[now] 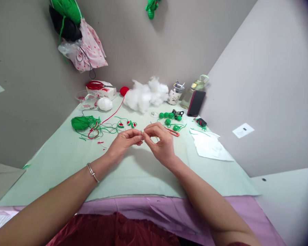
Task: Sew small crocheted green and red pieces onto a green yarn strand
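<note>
Across the pale green counter (136, 181), small green balls (171, 115) lay seemingly finished and green yarn (80, 123) apparently unworked, while above its middle the left hand (121, 145) and right hand (161, 142) met, pinching a thin item (141, 132) whose stage was indiscernible.

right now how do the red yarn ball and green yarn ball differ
The red yarn ball looks smaller than the green yarn ball. The red yarn ball trails one strand; the green yarn ball adjoins a yarn tangle. The red yarn ball lies farther back than the green yarn ball. Both rest on the table.
</note>
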The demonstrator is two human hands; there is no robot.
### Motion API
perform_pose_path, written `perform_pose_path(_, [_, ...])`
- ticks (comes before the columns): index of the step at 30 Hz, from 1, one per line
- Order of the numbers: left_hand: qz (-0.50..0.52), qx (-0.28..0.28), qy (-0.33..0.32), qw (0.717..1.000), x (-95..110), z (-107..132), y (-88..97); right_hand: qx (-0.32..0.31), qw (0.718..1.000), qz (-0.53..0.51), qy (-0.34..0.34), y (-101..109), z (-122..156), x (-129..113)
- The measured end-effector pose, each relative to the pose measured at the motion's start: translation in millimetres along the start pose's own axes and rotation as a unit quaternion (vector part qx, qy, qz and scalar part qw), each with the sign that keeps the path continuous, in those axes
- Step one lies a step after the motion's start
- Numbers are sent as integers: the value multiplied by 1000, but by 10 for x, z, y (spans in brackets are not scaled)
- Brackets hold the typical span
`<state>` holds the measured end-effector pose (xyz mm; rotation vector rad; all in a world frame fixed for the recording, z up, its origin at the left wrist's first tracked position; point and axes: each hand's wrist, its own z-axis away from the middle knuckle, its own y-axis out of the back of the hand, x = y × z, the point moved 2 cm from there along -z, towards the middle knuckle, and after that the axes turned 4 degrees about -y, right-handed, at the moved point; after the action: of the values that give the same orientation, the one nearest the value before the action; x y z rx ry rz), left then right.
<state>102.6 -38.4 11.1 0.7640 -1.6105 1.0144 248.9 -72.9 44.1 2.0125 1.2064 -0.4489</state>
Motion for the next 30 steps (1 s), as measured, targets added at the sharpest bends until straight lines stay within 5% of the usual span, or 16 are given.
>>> perform_pose_path(30, [4,-4,-3,1000,-1,3,3,-6,1000,9,2,2,8,13])
